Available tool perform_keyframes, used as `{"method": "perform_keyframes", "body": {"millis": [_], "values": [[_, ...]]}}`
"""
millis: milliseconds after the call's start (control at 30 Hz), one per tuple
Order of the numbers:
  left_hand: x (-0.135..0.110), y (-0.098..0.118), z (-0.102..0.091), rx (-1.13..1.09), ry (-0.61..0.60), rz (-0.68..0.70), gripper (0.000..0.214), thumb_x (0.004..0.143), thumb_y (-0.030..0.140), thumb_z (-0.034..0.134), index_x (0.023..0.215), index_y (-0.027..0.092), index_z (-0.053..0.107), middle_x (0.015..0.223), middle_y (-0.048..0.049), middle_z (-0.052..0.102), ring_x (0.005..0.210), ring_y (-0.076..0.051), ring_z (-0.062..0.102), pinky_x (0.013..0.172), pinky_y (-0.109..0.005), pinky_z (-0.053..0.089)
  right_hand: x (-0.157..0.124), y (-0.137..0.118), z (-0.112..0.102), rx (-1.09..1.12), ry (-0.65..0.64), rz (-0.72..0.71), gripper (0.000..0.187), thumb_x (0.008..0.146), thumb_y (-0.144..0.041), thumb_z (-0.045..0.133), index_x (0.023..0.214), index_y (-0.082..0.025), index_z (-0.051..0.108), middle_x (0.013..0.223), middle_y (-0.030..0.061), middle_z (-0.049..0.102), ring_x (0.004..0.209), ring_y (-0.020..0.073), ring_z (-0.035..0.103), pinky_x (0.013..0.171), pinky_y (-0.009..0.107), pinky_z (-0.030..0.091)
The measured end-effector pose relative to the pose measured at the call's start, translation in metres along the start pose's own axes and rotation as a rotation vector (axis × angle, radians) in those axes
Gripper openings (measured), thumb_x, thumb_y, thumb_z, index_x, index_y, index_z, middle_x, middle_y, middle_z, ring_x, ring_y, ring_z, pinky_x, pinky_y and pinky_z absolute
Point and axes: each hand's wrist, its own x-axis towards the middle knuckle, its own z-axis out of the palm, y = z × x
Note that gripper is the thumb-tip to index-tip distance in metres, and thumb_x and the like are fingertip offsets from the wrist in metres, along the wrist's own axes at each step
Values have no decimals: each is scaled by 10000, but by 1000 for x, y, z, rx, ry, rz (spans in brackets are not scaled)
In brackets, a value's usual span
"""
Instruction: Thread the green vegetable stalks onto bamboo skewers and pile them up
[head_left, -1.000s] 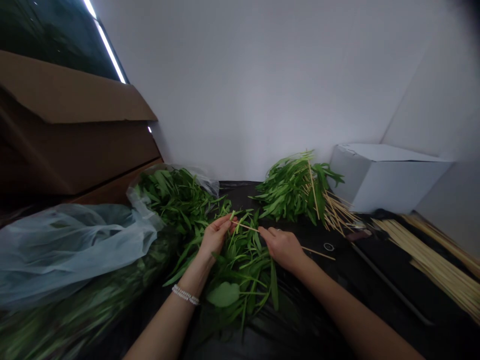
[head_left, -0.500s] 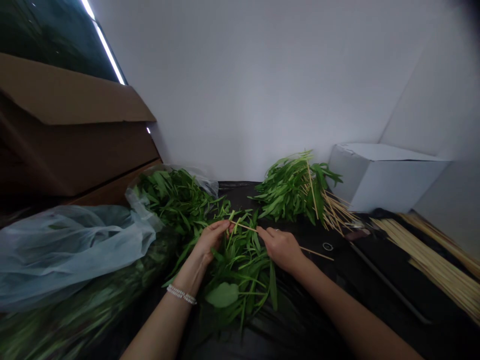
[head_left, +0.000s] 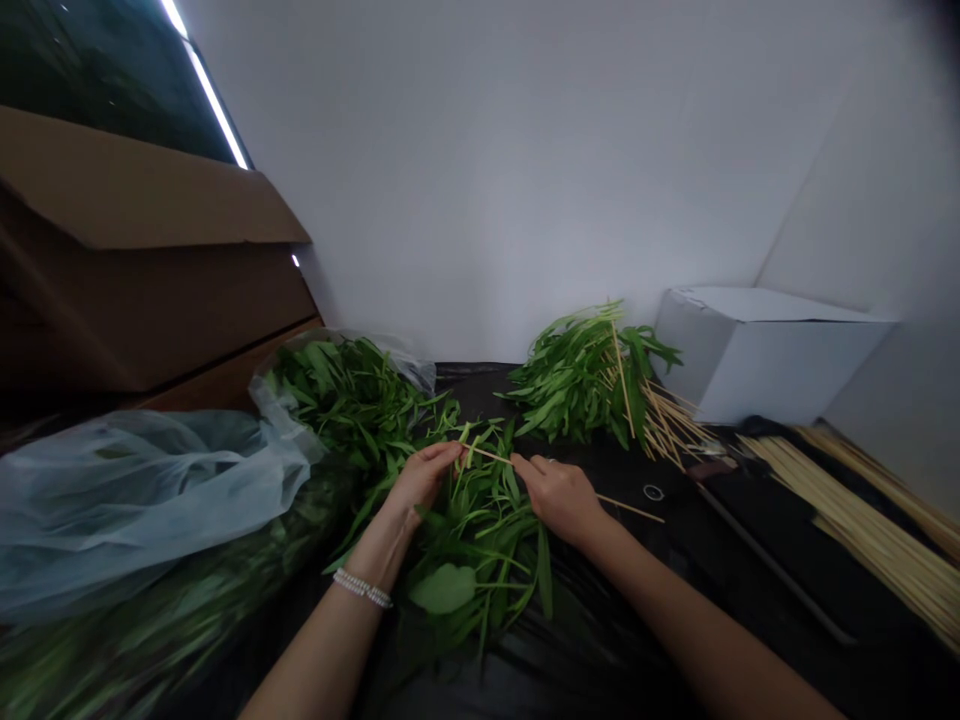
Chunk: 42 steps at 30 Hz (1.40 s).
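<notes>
My right hand [head_left: 561,492] is closed around a thin wooden skewer [head_left: 491,455], whose tail sticks out behind it to the right. At the skewer's front end, my left hand [head_left: 429,474] pinches pale green cut stems [head_left: 466,436]. The skewer tip meets these stems by my left fingertips; whether it passes through them I cannot tell. Leafy greens [head_left: 491,545] lie in a loose pile below and between both hands. Farther back on the right rests a bunch of greens on skewers [head_left: 577,375], its wooden ends pointing right.
A clear plastic bag [head_left: 157,500] and more greens [head_left: 345,400] fill the left side, below a cardboard box [head_left: 150,300]. On the right are a white box [head_left: 780,360], loose skewers [head_left: 862,520], a black flat object [head_left: 780,560] and a small ring [head_left: 653,492].
Hardly anything differs. Both hands keep their hold on the skewer and stems, and the whole view has shifted very slightly.
</notes>
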Motion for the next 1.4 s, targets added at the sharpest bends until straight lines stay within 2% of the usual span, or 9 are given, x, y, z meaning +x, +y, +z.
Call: {"method": "perform_keyframes", "body": {"millis": [333,433,533,700,933,1000,1167,1267,1400], "values": [[-1,-8,3,96,-102,60,300,548,336,860,736,133,744,716,-53,739,639,-151,660,690,-261,510,0,-1,1,7,1,-10,421,887,-128,433,1291,-195,530,903,62,658,775,146,614,636,223,390],[-2,-1,0,135,-54,105,392,560,399,849,832,137,744,776,-67,747,674,-162,668,683,-263,504,1,3,3,10,59,4,404,901,-137,422,1284,-195,536,890,57,663,763,140,610,628,221,383],[-3,15,-9,146,48,206,500,601,491,802,937,129,722,880,-101,747,778,-187,679,702,-267,497,2,14,3,25,188,109,344,938,-165,377,1211,-184,586,873,53,672,747,134,608,633,220,382],[0,31,-24,211,195,326,517,599,545,760,877,112,701,818,-90,729,723,-177,643,663,-261,465,4,35,-2,41,414,242,345,960,-179,314,1085,-155,635,804,55,675,702,133,598,640,218,378],[6,21,-31,730,245,536,214,646,375,707,723,177,679,664,-23,669,636,-165,569,619,-251,404,2,39,0,29,391,235,355,950,-197,320,1113,-170,634,856,65,690,736,146,607,675,227,402],[7,21,-36,905,186,520,168,624,340,710,652,181,664,598,3,621,586,-148,528,571,-241,369,2,38,1,30,388,221,356,960,-208,316,1116,-164,633,872,67,694,739,140,610,675,224,404],[9,27,-57,1095,-187,257,212,560,355,738,558,161,651,520,17,571,522,-129,475,510,-230,330,4,38,-1,18,414,207,342,989,-240,317,1099,-154,629,889,52,702,713,120,612,655,219,387],[9,27,-65,1188,-224,205,163,552,319,724,566,163,677,540,8,603,545,-138,501,526,-228,339,3,37,-1,16,395,191,343,995,-244,313,1109,-156,625,887,51,699,725,118,615,655,217,382],[6,26,-61,1206,-206,233,142,534,294,723,592,171,685,558,14,614,557,-142,513,530,-228,337,3,35,-2,17,368,190,348,993,-245,309,1112,-157,624,876,53,691,727,118,610,653,217,379]]}}
